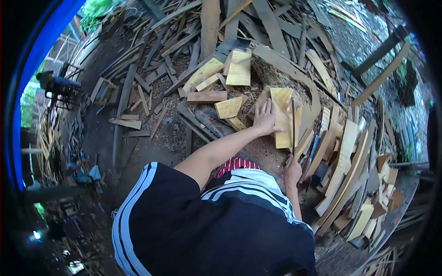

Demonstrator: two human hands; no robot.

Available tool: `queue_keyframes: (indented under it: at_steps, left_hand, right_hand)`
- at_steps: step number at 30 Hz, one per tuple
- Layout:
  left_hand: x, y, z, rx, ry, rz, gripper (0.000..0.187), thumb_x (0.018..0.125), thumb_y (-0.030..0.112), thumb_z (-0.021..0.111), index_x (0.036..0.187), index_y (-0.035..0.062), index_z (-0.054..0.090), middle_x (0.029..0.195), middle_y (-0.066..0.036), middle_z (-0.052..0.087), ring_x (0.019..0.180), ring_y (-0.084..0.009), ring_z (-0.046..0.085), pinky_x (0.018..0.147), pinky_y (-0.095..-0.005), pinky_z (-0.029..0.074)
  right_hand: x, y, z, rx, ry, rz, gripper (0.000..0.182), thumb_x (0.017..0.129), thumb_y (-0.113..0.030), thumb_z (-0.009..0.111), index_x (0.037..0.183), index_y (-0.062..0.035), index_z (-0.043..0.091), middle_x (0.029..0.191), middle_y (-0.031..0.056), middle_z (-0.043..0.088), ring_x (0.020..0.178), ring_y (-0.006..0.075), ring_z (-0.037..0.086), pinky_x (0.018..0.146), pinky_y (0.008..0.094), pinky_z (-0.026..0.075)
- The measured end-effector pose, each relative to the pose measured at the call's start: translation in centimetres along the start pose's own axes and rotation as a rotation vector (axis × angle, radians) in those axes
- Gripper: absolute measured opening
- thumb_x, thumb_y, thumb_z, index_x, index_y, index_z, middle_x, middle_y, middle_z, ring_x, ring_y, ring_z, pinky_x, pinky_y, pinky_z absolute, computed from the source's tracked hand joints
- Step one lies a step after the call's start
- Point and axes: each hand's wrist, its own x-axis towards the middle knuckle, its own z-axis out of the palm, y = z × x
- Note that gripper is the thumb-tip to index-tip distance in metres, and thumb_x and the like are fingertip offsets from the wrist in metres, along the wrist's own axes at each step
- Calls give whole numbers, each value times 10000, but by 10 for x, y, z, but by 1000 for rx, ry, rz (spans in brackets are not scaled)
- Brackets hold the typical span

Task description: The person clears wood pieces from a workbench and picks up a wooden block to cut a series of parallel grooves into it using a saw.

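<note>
A pale yellow wooden block (282,115) lies in front of me, its long side running away from me. My left hand (265,118) rests against its left edge with fingers stretched out and the thumb apart on its face. Down by the near right corner, my right hand (291,171) is closed round the near end of a long, thin, dark blade (293,122). Seen nearly edge-on, the blade runs along the block's right side; its exact kind and the handle inside my fingers are hidden. Another strip of pale wood (298,120) shows just right of the blade.
Cut wood pieces (229,108) lie left of the block, with a pale block (239,69) farther away. Curved boards (343,161) are stacked close to my right. Scrap planks (209,27) cover the ground ahead. A small wooden frame (104,90) sits at the left.
</note>
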Motion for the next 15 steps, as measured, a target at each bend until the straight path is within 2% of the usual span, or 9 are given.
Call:
queue_keyframes:
  at_steps: [5, 15]
  left_hand:
    - [-1, 0, 2, -33, 10, -19, 1285, 646, 630, 726, 1454, -88, 31, 1531, -247, 115, 1434, -354, 94, 1137, -562, 70]
    - [-3, -2, 7, -30, 51, 13, 1282, 647, 653, 707, 1453, -90, 42, 1525, -253, 131, 1430, -355, 113, 1138, -559, 76]
  right_hand:
    - [2, -2, -6, -51, -33, -21, 208, 982, -260, 445, 954, -64, 510, 610, 220, 591, 554, 395, 608, 457, 494, 451]
    - [2, -6, -10, -22, -69, 8, 179, 982, -229, 438, 989, -62, 504, 630, 224, 596, 604, 406, 612, 500, 508, 446]
